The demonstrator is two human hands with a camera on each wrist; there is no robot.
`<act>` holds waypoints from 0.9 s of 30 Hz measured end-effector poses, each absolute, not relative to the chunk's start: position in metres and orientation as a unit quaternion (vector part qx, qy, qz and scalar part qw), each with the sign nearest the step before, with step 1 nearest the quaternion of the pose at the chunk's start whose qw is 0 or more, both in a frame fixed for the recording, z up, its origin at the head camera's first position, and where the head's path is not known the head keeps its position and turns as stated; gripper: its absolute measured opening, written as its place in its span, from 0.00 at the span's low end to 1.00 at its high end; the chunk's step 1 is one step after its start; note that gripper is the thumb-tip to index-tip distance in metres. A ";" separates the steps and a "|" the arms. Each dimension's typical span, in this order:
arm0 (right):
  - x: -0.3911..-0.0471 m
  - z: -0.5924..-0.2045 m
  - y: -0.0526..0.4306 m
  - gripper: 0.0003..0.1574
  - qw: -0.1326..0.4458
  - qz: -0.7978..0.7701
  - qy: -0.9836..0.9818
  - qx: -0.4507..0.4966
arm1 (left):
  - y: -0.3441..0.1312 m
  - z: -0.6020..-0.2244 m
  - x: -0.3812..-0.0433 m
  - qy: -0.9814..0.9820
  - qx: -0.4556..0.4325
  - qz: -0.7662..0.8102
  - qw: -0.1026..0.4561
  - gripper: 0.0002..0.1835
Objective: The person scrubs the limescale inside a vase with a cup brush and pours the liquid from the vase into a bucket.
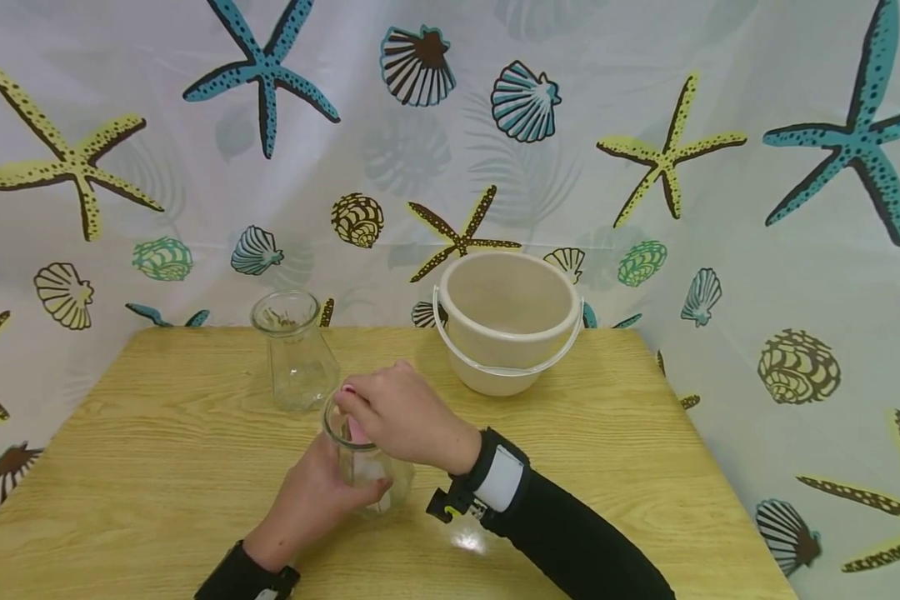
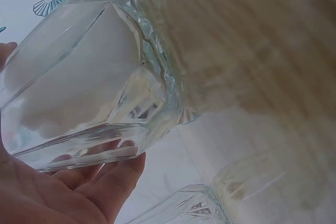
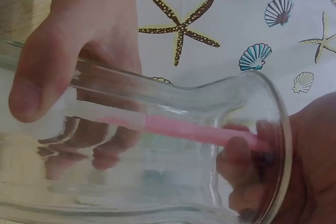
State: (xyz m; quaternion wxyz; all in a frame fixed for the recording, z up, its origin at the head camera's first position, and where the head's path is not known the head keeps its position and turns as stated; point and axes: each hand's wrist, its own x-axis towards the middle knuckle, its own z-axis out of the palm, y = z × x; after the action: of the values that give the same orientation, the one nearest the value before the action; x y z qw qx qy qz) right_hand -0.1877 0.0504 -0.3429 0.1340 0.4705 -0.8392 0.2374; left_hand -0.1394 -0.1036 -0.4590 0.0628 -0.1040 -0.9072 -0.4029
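Left hand [image 1: 311, 492] wraps the lower body of a clear glass jar [image 1: 363, 467], fingers curled round it from the near-left side; the left wrist view shows the palm and fingers against the faceted glass. Right hand [image 1: 401, 412] sits over the jar mouth, fingertips pinching a pink stick [image 3: 184, 129] that runs down inside the jar; the right wrist view shows the stick crossing the neck into the body. What the stick's lower end is, cannot tell. Jar stands on the desk [image 1: 157, 450] near the middle, slightly toward the near edge.

Second glass jar [image 1: 294, 350] stands upright just behind and left of the held one, apart from it; something small and brownish shows near its rim, too small to tell. A cream plastic bucket [image 1: 506, 321] with a white handle stands at the far edge right of centre; its inside looks bare.

Open desk surface lies to the left and to the right of the hands. A starfish-and-shell curtain [image 1: 645, 125] hangs behind and to the right of the desk.
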 end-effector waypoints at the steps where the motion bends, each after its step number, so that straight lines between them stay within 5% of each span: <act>1: -0.188 -0.344 0.050 0.21 0.138 0.237 -0.840 0.468 | -0.103 -0.459 -0.139 -0.907 -0.104 -0.402 0.064 0.46; 27: -0.192 -0.348 0.052 0.16 0.224 0.156 -0.864 0.424 | -0.105 -0.459 -0.138 -0.914 -0.101 -0.388 0.067 0.43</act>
State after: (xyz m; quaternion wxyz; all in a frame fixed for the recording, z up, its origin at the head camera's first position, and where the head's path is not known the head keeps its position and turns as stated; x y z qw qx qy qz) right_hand -0.1916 0.0518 -0.3475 0.2238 0.4238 -0.8636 0.1564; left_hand -0.1378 -0.1047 -0.4594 0.0671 -0.1012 -0.9136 -0.3881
